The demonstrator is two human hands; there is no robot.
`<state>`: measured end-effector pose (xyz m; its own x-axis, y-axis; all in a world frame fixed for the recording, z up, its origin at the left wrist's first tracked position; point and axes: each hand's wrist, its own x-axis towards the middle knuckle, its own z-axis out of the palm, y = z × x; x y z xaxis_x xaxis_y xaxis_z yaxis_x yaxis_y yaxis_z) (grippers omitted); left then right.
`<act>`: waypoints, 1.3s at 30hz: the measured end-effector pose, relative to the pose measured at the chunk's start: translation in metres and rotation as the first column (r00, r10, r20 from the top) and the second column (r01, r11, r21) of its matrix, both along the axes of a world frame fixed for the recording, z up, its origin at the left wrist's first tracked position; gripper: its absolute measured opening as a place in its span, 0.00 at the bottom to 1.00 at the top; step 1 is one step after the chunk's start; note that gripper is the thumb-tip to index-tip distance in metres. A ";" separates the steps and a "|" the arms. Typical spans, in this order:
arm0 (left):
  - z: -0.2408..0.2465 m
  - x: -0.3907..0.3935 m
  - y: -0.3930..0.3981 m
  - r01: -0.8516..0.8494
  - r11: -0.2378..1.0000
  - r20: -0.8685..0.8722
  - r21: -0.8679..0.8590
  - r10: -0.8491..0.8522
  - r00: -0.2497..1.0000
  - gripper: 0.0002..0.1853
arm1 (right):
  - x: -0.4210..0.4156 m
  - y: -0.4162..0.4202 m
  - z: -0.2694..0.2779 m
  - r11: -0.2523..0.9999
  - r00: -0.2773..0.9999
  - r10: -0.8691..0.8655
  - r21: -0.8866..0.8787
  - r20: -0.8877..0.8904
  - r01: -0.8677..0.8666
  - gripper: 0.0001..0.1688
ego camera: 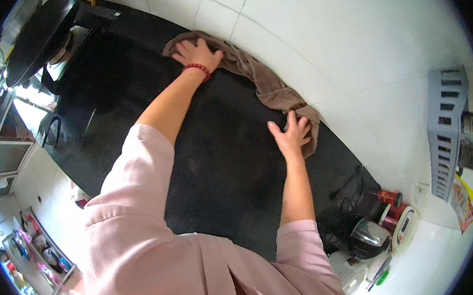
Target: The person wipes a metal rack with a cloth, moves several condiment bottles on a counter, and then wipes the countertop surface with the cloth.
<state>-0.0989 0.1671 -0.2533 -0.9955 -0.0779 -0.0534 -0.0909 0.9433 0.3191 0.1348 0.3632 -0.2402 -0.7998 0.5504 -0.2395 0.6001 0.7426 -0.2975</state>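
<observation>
A long brown towel lies rumpled on the black countertop, stretched along the foot of the white tiled wall. My left hand, with a red bead bracelet at the wrist, rests palm down on the towel's far left end, fingers spread. On the towel's nearer right end lies my right hand; its fingers are apart too, with the thumb reaching off the cloth over the counter. Neither hand visibly closes around the fabric, though the undersides of both are hidden.
A large black pan stands tilted at the upper left. Black cables, a red-lidded jar and a rice cooker crowd the right corner. A grey slotted basket hangs on the wall. Shelves hold goods at the lower left.
</observation>
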 end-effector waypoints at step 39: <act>-0.036 -0.170 -0.174 -0.017 0.968 -0.599 0.250 0.168 0.783 0.30 | -0.099 -0.112 -0.032 0.888 0.662 0.413 0.114 -0.626 -0.446 0.28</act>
